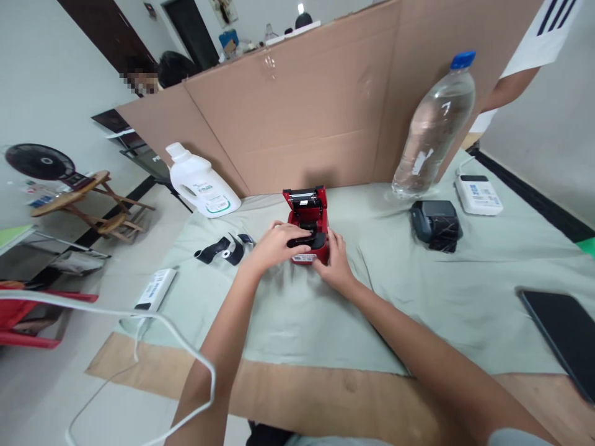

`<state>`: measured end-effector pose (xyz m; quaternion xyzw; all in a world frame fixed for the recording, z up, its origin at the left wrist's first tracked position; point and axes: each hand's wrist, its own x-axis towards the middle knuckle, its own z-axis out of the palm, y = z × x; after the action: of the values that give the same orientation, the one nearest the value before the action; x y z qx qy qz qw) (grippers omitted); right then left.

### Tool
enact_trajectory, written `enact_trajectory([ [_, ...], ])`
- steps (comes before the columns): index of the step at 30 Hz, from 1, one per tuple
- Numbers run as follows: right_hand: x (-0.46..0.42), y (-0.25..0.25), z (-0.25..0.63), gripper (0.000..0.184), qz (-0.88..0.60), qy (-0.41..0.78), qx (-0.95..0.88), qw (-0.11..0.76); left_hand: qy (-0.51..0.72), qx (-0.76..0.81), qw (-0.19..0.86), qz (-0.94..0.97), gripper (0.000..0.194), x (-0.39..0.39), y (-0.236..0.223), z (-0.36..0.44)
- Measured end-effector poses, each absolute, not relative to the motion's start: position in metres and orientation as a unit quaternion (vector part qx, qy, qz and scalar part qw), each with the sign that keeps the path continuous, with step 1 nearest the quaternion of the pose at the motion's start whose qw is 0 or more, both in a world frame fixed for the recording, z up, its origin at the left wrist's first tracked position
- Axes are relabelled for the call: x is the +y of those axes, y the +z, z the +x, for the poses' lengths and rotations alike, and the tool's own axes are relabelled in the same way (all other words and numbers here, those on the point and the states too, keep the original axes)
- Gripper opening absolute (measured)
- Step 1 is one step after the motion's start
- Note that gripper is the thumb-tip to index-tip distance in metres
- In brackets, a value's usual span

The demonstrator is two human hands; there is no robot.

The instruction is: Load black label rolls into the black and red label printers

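Observation:
A small red-and-black label printer [312, 214] stands on the cloth in the middle, its lid raised and tilted back, showing a roller inside. My left hand [281, 243] reaches over its front left corner, thumb and fingers closed around a dark part there. On the right side, my right hand [338, 263] grips the red body, thumb at the front and fingers along the side. My left fingers partly hide the printer's inside. Just left of my left hand lies a curled black strip with a small white-centred roll [226, 253].
A cardboard screen [297, 118] rises behind. Along it stand a white jug [204, 186] and a water bottle [434, 133]. A black device [436, 224], white boxes [478, 194] and a phone [560, 328] lie rightward. A white cable [186, 347] loops near my left forearm.

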<state>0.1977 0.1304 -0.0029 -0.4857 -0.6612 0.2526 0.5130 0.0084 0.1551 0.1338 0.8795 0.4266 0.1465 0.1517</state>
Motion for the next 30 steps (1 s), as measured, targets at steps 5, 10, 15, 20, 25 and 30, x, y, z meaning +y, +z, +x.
enact_trajectory([
  [5,0.144,0.013,0.221,0.058,-0.488,0.332,-0.582,0.56,0.2,0.39,0.04,0.898,0.032,0.138,0.109,0.005],
  [10,0.198,0.051,0.232,0.057,-0.503,0.355,-0.533,0.58,0.239,0.353,-0.01,0.905,0.03,0.141,0.095,-0.006],
  [15,0.247,0.086,0.21,0.051,-0.488,0.406,-0.522,0.57,0.263,0.319,-0.047,0.909,0.028,0.137,0.087,-0.007],
  [20,0.217,0.072,0.204,0.023,-0.474,0.364,-0.527,0.604,0.324,0.292,-0.073,0.897,0.022,0.135,0.074,-0.004],
  [25,0.18,0.042,0.207,0.053,-0.472,0.435,-0.466,0.609,0.399,0.29,-0.019,0.87,0.016,0.133,0.065,-0.002],
  [30,0.18,0.043,0.192,0.064,-0.432,0.48,-0.418,0.639,0.52,0.447,0.178,0.706,0.023,0.146,0.069,0.007],
])
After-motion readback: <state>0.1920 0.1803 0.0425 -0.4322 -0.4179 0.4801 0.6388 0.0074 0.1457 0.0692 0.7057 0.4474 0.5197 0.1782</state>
